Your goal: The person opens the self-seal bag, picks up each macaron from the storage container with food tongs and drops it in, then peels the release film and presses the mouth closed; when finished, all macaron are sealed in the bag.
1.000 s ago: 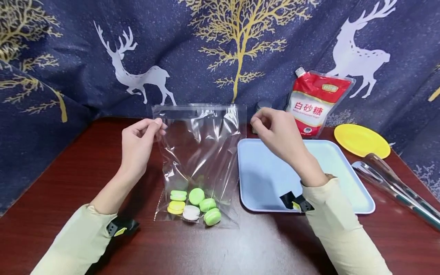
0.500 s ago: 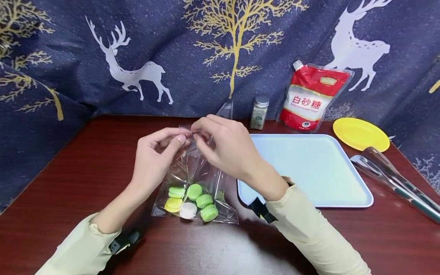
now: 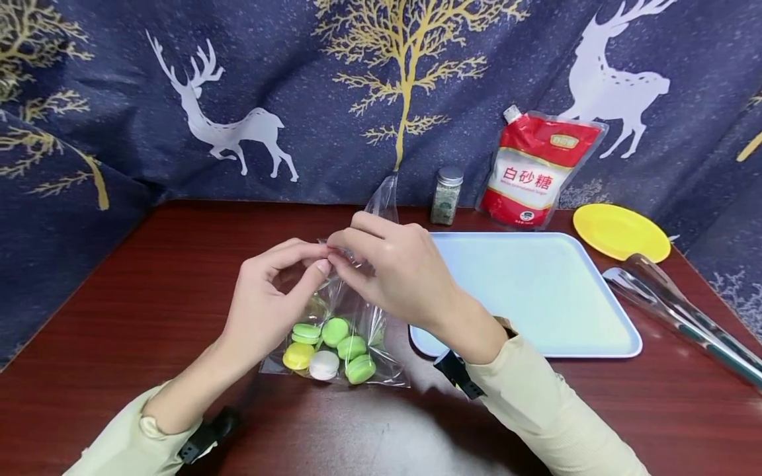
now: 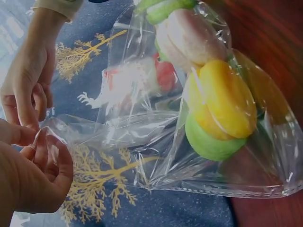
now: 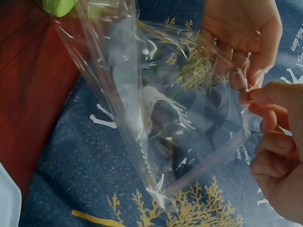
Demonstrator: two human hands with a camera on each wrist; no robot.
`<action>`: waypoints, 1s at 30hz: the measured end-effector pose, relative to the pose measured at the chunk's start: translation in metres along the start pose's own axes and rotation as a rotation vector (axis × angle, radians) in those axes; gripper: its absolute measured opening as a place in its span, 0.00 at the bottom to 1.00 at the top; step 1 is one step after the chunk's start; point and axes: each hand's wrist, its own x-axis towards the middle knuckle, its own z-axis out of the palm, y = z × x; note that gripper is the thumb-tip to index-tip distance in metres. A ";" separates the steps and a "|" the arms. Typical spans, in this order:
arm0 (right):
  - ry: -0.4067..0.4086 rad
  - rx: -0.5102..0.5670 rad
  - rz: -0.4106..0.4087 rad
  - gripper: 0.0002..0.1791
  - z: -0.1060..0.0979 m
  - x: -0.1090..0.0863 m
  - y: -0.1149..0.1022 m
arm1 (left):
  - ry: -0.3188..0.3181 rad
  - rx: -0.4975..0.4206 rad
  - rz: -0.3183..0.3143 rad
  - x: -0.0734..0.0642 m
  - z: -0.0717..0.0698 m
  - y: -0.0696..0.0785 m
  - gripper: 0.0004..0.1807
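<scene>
A clear zip bag stands on the table, its lower part spread out. Inside at the bottom lie several green macarons, a yellow macaron and a white macaron. My left hand pinches the bag's top edge between thumb and fingers. Right beside it, the fingertips of my right hand pinch the same edge, and the two hands meet there. In the right wrist view the zip strip runs down from the fingers. The far top corner of the bag sticks up behind my right hand.
A pale blue tray sits to the right, with metal tongs and a yellow plate beyond. Behind it stand a seasoning jar and a red sugar pouch. A patterned cloth hangs at the back.
My right hand has come left from near the jar to meet my left hand at the bag's top. The upright, flat bag mouth is now gathered and lower. Both hands sank slightly lately.
</scene>
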 end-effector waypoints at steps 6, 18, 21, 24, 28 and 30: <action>-0.082 -0.032 -0.026 0.02 -0.003 -0.002 -0.002 | -0.019 0.192 0.133 -0.002 0.001 -0.004 0.09; -0.350 -0.102 -0.008 0.04 -0.011 0.000 -0.006 | -0.097 0.426 0.336 -0.006 0.002 -0.008 0.07; -0.388 -0.109 0.012 0.04 -0.011 -0.001 -0.007 | -0.109 0.444 0.343 -0.007 0.004 -0.008 0.07; -0.410 -0.115 0.021 0.05 -0.012 -0.001 -0.008 | -0.112 0.461 0.361 -0.007 0.006 -0.009 0.07; -0.427 -0.120 0.019 0.06 -0.014 -0.002 -0.008 | -0.117 0.463 0.363 -0.008 0.008 -0.010 0.08; -0.432 -0.122 0.016 0.07 -0.016 -0.002 -0.008 | -0.115 0.464 0.363 -0.008 0.009 -0.010 0.08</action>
